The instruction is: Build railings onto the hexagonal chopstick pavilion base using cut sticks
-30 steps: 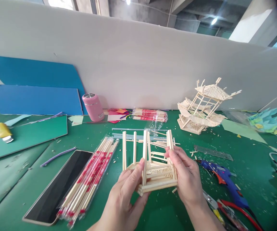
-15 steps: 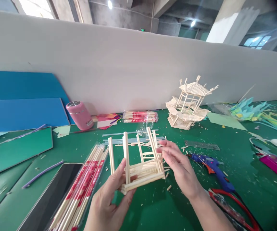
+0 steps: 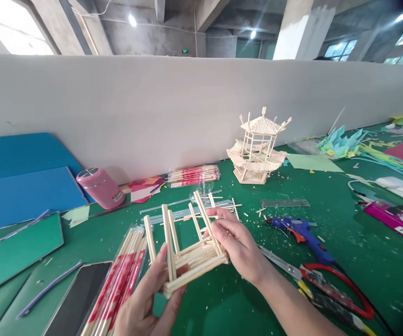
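Though half curled, right hand (image 3: pixel 238 242) on frame (image 3: pixel 191 267)

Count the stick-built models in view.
2. One unfinished frame, held between the left hand and right hand; one finished pagoda standing on the green table near the white wall. No others show.
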{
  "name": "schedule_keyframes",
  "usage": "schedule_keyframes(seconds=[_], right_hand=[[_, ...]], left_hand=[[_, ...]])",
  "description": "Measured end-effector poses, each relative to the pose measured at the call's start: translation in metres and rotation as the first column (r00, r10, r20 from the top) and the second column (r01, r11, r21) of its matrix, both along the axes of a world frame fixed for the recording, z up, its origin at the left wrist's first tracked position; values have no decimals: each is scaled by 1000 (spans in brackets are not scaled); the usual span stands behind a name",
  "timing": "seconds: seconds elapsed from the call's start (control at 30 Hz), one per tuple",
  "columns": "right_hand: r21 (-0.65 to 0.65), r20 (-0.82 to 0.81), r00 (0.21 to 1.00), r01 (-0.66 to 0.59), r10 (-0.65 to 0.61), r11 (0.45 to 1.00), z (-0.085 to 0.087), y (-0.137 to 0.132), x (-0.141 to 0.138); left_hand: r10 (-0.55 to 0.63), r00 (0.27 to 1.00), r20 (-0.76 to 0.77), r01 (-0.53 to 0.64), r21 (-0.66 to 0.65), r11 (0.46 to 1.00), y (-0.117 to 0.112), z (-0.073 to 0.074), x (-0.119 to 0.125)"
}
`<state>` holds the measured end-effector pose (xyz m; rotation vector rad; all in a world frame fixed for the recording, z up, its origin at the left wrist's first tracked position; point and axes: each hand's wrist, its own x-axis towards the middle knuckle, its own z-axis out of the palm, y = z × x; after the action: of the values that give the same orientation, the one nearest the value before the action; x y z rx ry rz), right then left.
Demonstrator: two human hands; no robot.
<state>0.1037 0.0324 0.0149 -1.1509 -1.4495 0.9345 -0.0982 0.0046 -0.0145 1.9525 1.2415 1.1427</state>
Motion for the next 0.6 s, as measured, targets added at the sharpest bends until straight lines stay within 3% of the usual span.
schedule_keyframes(seconds=[0.6], right_hand=[[32, -113, 990, 89, -85, 996, -7, -3, -11]], left_hand=[[35, 998, 42, -38, 70, 997, 2, 2, 6]])
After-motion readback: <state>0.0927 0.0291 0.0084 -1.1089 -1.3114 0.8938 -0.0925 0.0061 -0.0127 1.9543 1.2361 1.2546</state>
